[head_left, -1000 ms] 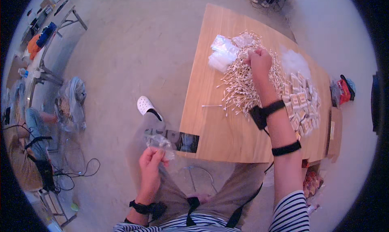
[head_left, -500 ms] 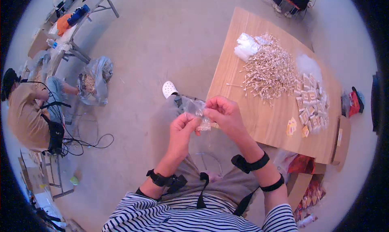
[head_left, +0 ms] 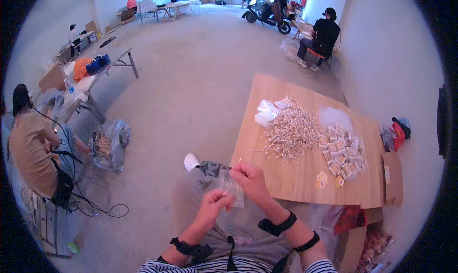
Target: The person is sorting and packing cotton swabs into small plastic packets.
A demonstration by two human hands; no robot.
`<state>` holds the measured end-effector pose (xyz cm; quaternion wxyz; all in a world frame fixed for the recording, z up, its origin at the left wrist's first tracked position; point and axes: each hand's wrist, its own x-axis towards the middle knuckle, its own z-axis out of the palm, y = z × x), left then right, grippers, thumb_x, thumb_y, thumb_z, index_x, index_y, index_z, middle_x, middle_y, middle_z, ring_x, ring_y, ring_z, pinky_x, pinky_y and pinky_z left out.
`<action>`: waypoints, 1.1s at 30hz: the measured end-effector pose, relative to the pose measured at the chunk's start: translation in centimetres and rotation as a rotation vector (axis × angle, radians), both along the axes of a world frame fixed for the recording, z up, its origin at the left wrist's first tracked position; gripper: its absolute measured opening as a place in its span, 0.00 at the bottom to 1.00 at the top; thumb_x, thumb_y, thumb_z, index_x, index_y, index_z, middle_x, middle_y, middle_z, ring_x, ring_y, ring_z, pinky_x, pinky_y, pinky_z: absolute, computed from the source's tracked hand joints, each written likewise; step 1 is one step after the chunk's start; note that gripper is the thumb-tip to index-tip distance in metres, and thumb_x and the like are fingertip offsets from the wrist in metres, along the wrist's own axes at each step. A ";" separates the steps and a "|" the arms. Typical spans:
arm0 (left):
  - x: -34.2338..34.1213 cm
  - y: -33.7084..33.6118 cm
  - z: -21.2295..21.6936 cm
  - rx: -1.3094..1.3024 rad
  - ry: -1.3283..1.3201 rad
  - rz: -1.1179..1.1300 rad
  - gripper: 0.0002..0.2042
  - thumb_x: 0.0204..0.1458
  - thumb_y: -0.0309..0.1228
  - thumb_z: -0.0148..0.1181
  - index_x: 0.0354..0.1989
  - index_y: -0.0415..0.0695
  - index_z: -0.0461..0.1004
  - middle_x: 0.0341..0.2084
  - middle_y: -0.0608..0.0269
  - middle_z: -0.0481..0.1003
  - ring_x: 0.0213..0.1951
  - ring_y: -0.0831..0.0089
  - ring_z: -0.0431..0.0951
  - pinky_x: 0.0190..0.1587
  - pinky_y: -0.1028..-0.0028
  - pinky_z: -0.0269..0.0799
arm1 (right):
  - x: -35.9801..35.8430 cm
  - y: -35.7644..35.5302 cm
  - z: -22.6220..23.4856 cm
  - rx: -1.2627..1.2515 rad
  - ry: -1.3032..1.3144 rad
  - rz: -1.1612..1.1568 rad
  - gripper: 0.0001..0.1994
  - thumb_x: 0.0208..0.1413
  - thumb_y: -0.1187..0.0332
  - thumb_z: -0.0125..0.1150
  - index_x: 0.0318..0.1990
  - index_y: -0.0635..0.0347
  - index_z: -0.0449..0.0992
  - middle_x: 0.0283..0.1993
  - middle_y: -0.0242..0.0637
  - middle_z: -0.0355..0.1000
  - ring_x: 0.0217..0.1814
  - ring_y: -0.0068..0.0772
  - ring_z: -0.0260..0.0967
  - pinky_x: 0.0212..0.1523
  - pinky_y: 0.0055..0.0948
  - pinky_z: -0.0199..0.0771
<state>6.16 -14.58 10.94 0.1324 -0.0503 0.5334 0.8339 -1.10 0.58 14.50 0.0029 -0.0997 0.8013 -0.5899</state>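
Observation:
Over my lap I hold a small clear plastic bag (head_left: 236,193) between both hands. My left hand (head_left: 214,207) has its fingers closed on the bag's left side. At the top edge of the bag, my right hand (head_left: 250,178) grips it in a pinch, beside the near left part of the wooden table. A small pale tip shows just above the right fingers; whether it is held or lies on the table I cannot tell. A heap of cotton swabs (head_left: 292,133) covers the middle of that table, and several small filled packets (head_left: 341,154) are piled to its right.
Clear plastic bags (head_left: 268,112) lie behind the swabs. Small yellow cards (head_left: 321,180) are near the table's (head_left: 286,187) front. Cardboard boxes (head_left: 352,235) stand below it at right. A person (head_left: 36,139) sits at left by a sack (head_left: 110,144); another (head_left: 324,37) sits farther off.
The view has tilted up, showing more of the far room. The bag, bunched before, now hangs stretched between my hands, with the right hand higher than the left.

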 end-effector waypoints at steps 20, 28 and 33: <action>-0.8 -3.2 -1.2 0.059 0.042 -0.079 0.05 0.51 0.21 0.66 0.35 0.41 0.77 0.29 0.69 0.79 0.31 0.80 0.77 0.35 0.79 0.71 | 0.3 -1.9 -0.1 0.048 -0.021 0.114 0.07 0.53 0.69 0.66 0.31 0.64 0.77 0.25 0.27 0.70 0.29 0.15 0.64 0.30 0.23 0.66; -0.3 -4.1 -1.0 -0.072 -0.027 -0.062 0.05 0.50 0.21 0.64 0.34 0.41 0.77 0.29 0.66 0.78 0.32 0.79 0.77 0.36 0.78 0.72 | -0.3 -3.8 -0.7 0.040 -0.045 0.163 0.08 0.56 0.68 0.65 0.32 0.65 0.78 0.25 0.26 0.71 0.30 0.16 0.65 0.32 0.23 0.68; -2.8 -6.2 -3.6 -0.034 -0.111 0.250 0.04 0.49 0.23 0.62 0.33 0.42 0.74 0.27 0.67 0.74 0.28 0.77 0.73 0.32 0.77 0.69 | -2.5 -1.0 -4.8 0.022 -0.188 0.015 0.10 0.54 0.65 0.65 0.32 0.65 0.79 0.26 0.39 0.76 0.29 0.26 0.72 0.33 0.30 0.72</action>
